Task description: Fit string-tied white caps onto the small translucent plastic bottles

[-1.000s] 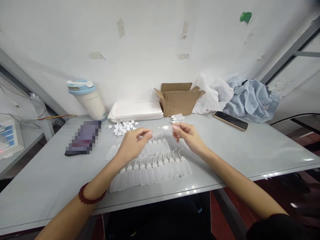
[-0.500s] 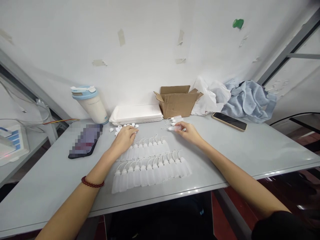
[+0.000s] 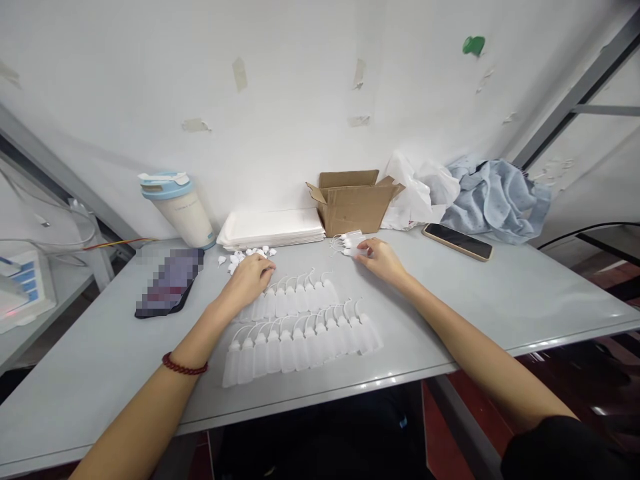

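Observation:
My left hand (image 3: 249, 278) rests beside a loose pile of small white caps (image 3: 256, 253), its fingers drawn together. Whatever is between those fingertips is hidden. At the table's middle back, my right hand (image 3: 383, 260) has thumb and forefinger around the end of a small translucent white bottle (image 3: 351, 252). That bottle lies against a few similar bottles (image 3: 354, 237) with thin white cords. In front of my hands are two rows of the same corded bottles, a back row (image 3: 300, 297) and a front row (image 3: 300, 347).
Along the wall stand a cream tumbler (image 3: 183, 213) with a blue lid, a stack of white packets (image 3: 273, 228), an open cardboard box (image 3: 357, 208), a white plastic bag (image 3: 417, 193) and blue cloth (image 3: 500, 200). Phones lie left (image 3: 173, 283) and right (image 3: 457, 241).
My right hand has shifted slightly right and back, bringing the bottle closer against the others. My left hand has stayed almost in place by the caps.

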Demonstrator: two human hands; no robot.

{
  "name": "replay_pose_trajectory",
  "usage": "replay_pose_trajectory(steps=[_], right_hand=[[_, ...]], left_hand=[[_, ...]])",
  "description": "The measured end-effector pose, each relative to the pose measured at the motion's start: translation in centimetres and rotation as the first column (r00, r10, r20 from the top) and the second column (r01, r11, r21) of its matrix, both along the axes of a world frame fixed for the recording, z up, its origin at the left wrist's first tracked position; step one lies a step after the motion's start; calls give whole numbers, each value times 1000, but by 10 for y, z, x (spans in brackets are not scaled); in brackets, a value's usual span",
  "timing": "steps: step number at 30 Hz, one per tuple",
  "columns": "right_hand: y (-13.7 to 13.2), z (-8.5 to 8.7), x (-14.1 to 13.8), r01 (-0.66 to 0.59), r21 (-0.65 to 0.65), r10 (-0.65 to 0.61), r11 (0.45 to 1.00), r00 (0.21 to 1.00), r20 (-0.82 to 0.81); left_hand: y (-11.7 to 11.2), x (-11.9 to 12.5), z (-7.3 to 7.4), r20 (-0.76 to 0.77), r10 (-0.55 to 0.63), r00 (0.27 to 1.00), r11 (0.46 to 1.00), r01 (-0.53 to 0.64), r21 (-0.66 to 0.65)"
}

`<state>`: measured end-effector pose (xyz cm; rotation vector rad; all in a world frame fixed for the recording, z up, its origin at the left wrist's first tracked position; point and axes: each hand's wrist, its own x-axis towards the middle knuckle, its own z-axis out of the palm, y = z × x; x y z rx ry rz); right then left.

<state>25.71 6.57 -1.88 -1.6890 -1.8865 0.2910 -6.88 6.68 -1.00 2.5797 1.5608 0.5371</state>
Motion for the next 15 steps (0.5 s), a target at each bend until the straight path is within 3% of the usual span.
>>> replay_pose_trajectory(steps=[8, 10, 15], right_hand=[[-6, 6, -1, 17, 85, -17, 996, 1000, -3], [-14, 13, -7, -34, 91, 40, 995, 997, -64], [-43, 27, -34, -266, -34, 254, 963, 947, -196]], left_hand=[[-5, 2, 2, -11, 71, 997, 997, -71, 5], [-9, 5, 5, 11, 93, 996, 996, -93, 8], [-25, 22, 18, 144, 125, 982, 992, -128, 12]])
